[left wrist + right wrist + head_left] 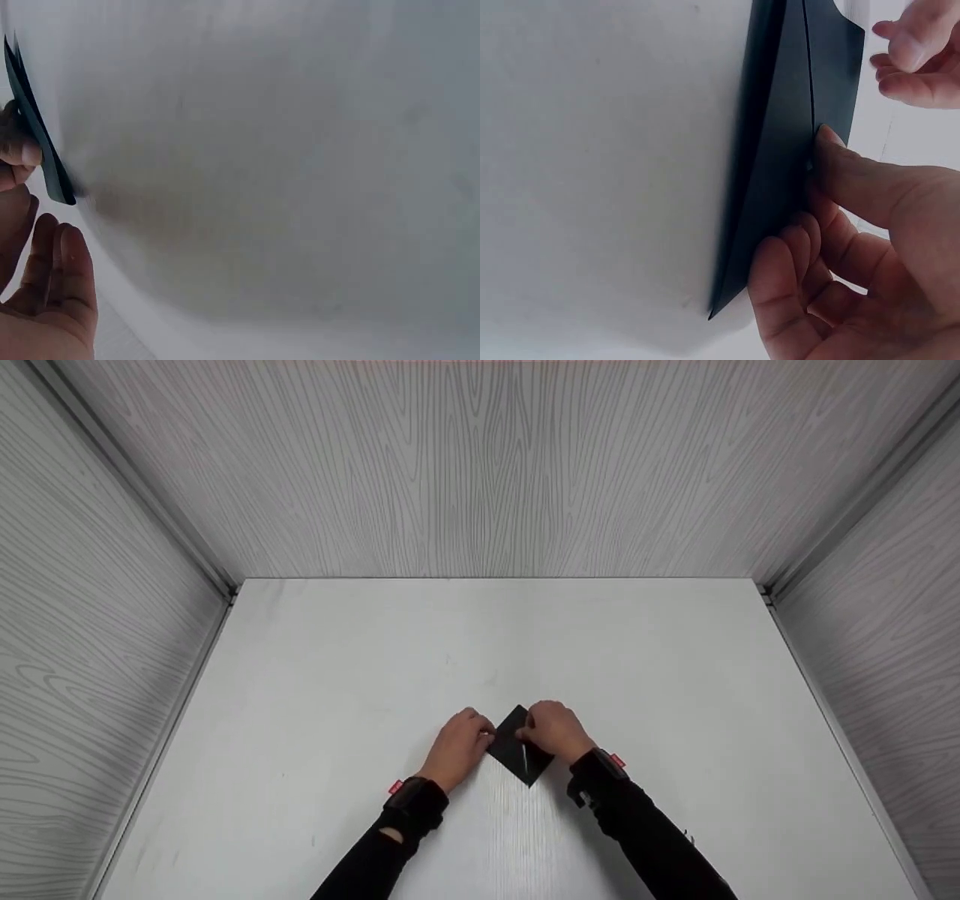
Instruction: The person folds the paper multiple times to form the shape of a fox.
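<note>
A small folded sheet of black paper [511, 748] lies cornerwise on the white table, with a pale streak along a fold line at its middle. My right hand [555, 729] pinches the paper near this line between thumb and fingers. In the right wrist view the black paper [780, 150] shows layered flaps, and the right thumb [847, 165] presses at their seam. My left hand [459, 746] is beside the paper's left corner. The left wrist view shows the left hand's fingers [71, 262] extended and slightly apart from the paper [45, 150].
The white tabletop [337, 660] spreads around both hands. Grey wood-grain panels stand at the back [480, 472], the left [97, 660] and the right [885, 622]. Black bands [416, 802] are strapped around both wrists.
</note>
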### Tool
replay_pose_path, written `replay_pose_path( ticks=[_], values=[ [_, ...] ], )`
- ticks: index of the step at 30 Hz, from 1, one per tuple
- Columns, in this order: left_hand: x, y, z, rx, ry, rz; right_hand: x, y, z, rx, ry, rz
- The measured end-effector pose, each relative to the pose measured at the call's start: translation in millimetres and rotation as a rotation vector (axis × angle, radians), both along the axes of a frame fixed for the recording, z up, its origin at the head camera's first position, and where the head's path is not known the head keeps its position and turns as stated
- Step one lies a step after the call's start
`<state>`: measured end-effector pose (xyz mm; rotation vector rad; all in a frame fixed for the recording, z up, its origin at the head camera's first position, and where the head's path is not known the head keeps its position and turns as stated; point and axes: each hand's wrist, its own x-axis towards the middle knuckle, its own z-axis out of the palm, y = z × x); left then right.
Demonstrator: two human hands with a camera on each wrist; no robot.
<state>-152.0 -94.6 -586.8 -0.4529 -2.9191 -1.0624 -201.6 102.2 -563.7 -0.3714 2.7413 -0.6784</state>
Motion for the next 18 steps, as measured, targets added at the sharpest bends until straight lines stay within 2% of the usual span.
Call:
replay_pose_path(
  ticks=[4,12,18],
  values=[
    [-8.2,-2.8,-3.3,0.023,-0.060,0.081,0.0,-0.3,-1.2,-0.001,-0.014,0.001],
    [-17.4,-3.0,-7.5,0.064,-0.124,0.146,-1.9,-2.0,-1.6,0.004,-0.026,0.010],
    [-27.3,1.5,-7.6,0.054,-0.153,0.213,-2.8,-0.8,1.1,0.023,-0.036,0.015]
  ],
)
